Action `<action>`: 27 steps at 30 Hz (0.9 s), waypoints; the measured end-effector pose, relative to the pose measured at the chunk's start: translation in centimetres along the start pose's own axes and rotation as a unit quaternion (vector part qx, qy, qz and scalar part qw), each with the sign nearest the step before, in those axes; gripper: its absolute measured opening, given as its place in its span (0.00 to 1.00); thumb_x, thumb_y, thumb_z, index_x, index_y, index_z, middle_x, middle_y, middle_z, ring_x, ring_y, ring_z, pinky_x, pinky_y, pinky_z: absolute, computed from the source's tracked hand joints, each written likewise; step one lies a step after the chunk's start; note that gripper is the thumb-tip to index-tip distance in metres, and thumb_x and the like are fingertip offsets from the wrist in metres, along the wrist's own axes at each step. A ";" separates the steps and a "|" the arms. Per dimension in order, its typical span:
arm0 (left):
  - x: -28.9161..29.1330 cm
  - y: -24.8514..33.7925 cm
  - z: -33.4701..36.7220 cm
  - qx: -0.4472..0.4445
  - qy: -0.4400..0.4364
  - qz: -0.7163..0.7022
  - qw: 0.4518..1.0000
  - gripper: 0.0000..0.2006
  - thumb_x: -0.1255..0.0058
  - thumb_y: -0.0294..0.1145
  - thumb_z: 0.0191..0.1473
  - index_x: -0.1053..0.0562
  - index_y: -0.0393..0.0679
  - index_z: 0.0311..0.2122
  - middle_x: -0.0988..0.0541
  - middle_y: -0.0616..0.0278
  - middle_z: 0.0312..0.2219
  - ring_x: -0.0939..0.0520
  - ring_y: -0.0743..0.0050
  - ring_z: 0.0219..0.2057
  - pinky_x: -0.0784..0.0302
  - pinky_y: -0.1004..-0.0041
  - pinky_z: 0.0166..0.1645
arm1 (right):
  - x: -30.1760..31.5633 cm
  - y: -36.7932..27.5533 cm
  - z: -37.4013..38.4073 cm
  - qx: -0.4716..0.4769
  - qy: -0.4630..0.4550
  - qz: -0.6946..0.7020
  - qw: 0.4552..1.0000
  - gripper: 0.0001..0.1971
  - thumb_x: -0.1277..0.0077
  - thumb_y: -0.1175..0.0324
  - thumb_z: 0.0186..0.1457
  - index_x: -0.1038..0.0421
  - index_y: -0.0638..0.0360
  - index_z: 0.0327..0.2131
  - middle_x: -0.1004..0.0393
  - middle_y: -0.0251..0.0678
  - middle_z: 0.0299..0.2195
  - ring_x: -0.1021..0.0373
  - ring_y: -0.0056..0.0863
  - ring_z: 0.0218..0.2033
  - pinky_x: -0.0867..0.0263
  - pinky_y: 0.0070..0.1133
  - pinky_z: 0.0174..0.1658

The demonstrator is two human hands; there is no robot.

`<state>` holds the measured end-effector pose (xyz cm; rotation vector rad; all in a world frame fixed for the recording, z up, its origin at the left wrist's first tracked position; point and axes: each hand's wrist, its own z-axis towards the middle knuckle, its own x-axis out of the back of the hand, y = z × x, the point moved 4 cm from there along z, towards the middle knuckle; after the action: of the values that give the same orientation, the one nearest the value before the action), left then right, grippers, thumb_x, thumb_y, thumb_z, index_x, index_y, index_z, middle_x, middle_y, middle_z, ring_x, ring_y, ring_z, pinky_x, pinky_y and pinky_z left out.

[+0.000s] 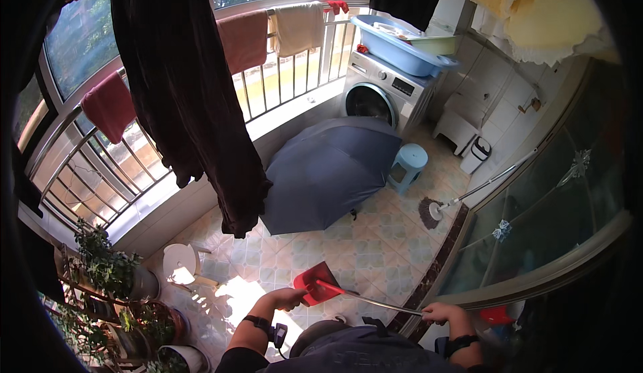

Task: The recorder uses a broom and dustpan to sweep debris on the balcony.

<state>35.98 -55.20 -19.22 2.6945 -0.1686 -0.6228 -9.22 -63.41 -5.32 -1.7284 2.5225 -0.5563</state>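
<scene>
A red long-handled dustpan (320, 279) is held up in front of my body, its metal handle running to the right. My left hand (289, 298) is closed at the left edge of the red pan. At the far end of the handle, the fingers of my right hand (437, 312) are wrapped round it. Beyond the dustpan, an opened dark blue umbrella (328, 172) rests on the tiled floor (288, 259).
A white stool (181, 264) and potted plants (100, 259) are at left. Dark clothing (187, 91) hangs low. Ahead stand a washing machine (385, 91), with a blue basin (395, 51) on top, and a blue stool (408, 165). A mop (432, 212) leans near the glass door (529, 219).
</scene>
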 end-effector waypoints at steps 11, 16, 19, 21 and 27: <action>-1.0 1.4 -0.6 -0.009 -0.005 0.009 1.000 0.22 0.65 0.50 0.56 0.32 0.43 0.46 0.33 0.70 0.20 0.47 0.88 0.12 0.53 0.84 0.15 | 1.3 6.0 -0.5 -0.029 0.081 0.023 0.996 0.13 0.53 0.61 0.48 0.30 0.55 0.37 0.33 0.26 0.20 0.41 0.18 0.16 0.42 0.18 0.19; -4.7 2.8 -1.1 -0.046 0.030 -0.003 0.998 0.29 0.65 0.55 0.55 0.31 0.35 0.43 0.47 0.76 0.10 0.48 0.86 0.11 0.56 0.84 0.17 | 2.2 8.1 -1.0 0.009 0.093 0.090 0.992 0.19 0.53 0.61 0.51 0.35 0.59 0.45 0.28 0.32 0.25 0.34 0.19 0.19 0.35 0.19 0.23; -6.9 3.7 -0.2 -0.033 0.000 -0.021 0.999 0.29 0.64 0.57 0.54 0.30 0.37 0.43 0.45 0.75 0.11 0.48 0.86 0.11 0.54 0.83 0.17 | 3.3 7.6 -1.5 0.064 0.041 0.180 0.981 0.22 0.53 0.61 0.52 0.39 0.58 0.50 0.27 0.34 0.29 0.32 0.19 0.22 0.33 0.19 0.26; -9.0 4.1 1.1 -0.018 -0.012 -0.046 0.999 0.27 0.68 0.59 0.54 0.30 0.45 0.42 0.44 0.79 0.12 0.48 0.87 0.10 0.56 0.83 0.15 | 4.6 6.1 -1.9 0.132 -0.025 0.225 0.965 0.22 0.53 0.60 0.53 0.39 0.57 0.51 0.27 0.34 0.34 0.32 0.17 0.23 0.34 0.17 0.28; -15.2 7.6 5.3 -0.029 0.064 -0.049 0.996 0.27 0.66 0.61 0.52 0.28 0.48 0.38 0.45 0.78 0.12 0.44 0.85 0.11 0.53 0.81 0.15 | 10.4 1.6 -2.0 0.238 0.037 0.191 0.952 0.20 0.53 0.54 0.53 0.35 0.59 0.43 0.27 0.35 0.33 0.33 0.16 0.23 0.38 0.14 0.28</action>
<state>19.74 -61.02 -14.66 2.6890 0.0155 -0.4744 -15.06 -71.81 -2.20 -1.0434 2.3985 -1.0936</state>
